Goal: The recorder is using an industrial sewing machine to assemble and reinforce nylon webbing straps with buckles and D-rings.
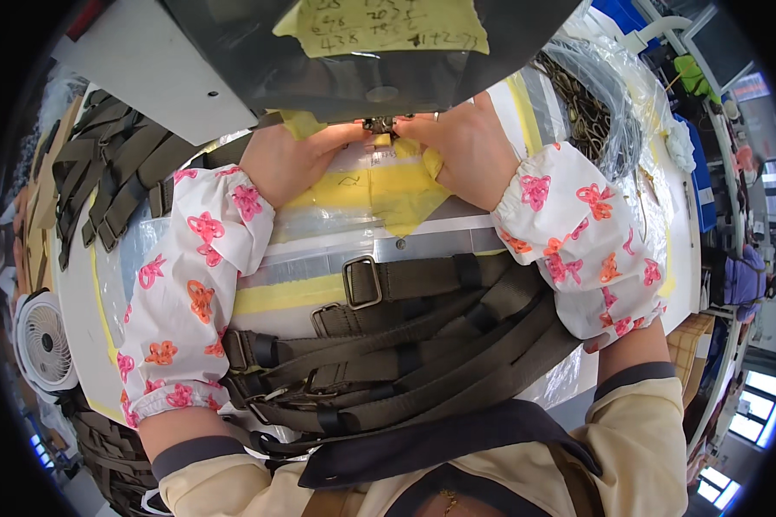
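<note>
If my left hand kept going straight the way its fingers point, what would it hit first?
Probably the small metal piece under the sewing machine head; the left hand points right at it, with the right hand just beyond. Depth is unclear.

A yellow paper note (pixel 388 26) with handwriting sticks to the grey machine housing at the top centre of the frame. Below it, under the hands, a small white printed label (pixel 386 158) lies on yellow tape. A clear plastic bag (pixel 616 103) sits upper right.
</note>
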The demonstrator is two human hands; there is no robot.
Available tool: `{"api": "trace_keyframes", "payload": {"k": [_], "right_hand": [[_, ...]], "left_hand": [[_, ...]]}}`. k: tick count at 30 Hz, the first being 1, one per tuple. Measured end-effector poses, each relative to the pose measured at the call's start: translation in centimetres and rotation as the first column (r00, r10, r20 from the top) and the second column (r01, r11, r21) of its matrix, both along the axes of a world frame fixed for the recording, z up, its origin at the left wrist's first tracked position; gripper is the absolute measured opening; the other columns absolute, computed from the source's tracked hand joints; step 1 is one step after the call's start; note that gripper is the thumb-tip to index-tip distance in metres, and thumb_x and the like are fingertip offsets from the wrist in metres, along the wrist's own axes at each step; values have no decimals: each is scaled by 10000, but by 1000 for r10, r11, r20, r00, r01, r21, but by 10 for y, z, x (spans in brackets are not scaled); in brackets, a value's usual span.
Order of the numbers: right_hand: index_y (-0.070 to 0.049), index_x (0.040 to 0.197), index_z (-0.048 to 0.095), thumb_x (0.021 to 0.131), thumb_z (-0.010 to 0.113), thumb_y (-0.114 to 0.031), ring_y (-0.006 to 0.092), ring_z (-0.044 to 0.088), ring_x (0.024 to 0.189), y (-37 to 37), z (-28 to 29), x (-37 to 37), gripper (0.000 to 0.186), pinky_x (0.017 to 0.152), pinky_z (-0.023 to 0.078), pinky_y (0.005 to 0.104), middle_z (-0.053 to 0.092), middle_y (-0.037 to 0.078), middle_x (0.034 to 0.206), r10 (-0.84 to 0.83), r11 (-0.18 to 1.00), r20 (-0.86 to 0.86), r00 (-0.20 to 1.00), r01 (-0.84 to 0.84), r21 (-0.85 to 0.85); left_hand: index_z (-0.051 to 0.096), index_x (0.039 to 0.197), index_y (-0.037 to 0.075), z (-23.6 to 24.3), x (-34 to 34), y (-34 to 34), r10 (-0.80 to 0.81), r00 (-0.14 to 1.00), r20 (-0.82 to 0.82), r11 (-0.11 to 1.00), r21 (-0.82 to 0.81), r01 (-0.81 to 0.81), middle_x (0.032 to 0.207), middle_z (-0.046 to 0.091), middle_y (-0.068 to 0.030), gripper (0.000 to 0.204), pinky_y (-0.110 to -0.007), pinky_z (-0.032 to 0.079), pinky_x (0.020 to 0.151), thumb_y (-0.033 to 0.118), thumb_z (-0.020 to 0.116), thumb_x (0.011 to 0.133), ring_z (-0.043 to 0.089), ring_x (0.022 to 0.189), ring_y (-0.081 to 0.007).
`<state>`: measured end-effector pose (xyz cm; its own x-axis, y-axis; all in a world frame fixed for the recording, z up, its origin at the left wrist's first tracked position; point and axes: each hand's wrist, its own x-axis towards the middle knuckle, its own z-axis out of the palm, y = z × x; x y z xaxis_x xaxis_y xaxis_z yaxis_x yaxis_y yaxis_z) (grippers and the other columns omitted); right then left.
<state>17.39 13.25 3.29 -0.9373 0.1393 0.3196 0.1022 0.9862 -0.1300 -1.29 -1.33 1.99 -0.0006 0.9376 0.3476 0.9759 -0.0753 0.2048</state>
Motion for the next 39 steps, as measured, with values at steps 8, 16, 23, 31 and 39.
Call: {"api": "trace_keyframes", "payload": {"k": [8, 16, 23, 31, 39], "right_hand": [[-120, 903, 683, 713, 631, -89, 180, 532, 896, 10, -5, -2, 199, 975, 284, 455, 634, 1, 811, 16, 988, -83, 996, -28, -150], [1, 918, 634, 679, 655, -13, 284, 630, 708, 27, -17, 23, 240, 650, 524, 340, 644, 135, 859, 230, 973, -158, 960, -232, 7], [-10, 866, 541, 647, 584, -72, 242, 589, 717, 25, 3, 34, 232, 615, 497, 334, 573, 88, 793, 348, 936, -7, 937, -348, -56], [-40, 672, 505, 644, 561, -158, 197, 540, 697, -64, -9, -7, 133, 600, 436, 300, 524, 56, 703, 388, 918, -320, 864, -331, 217], [-53, 776, 537, 747, 628, -166, 314, 564, 653, 28, 47, 151, 148, 545, 456, 386, 543, 124, 667, -270, 961, -23, 963, 268, -62]], "left_hand": [[616, 1077, 223, 23, 6, -5, 132, 991, -9, 956, -262, -129, 643, 586, -108, 269, -351, 471, 521, 231, 585, 810, 585, 575, -280], [201, 1393, 104, 16, -112, -39, 233, 970, 70, 948, -238, -210, 1374, 246, -292, 1075, -417, 233, 1051, 390, 787, 539, 237, 1286, -415], [381, 1315, 104, 34, -125, -28, 246, 963, -111, 810, -522, -267, 1313, 423, -152, 874, -457, 266, 1013, 398, 756, 582, 343, 1255, -318], [511, 1188, 103, -8, -220, -75, 0, 977, -213, 925, -372, -81, 1184, 524, -126, 615, -419, 357, 930, 282, 715, 636, 459, 1130, -301], [646, 1008, 92, 10, -175, -91, 71, 984, -164, 970, -220, -106, 935, 630, -119, 319, -367, 461, 777, 92, 632, 689, 594, 876, -292]]}}
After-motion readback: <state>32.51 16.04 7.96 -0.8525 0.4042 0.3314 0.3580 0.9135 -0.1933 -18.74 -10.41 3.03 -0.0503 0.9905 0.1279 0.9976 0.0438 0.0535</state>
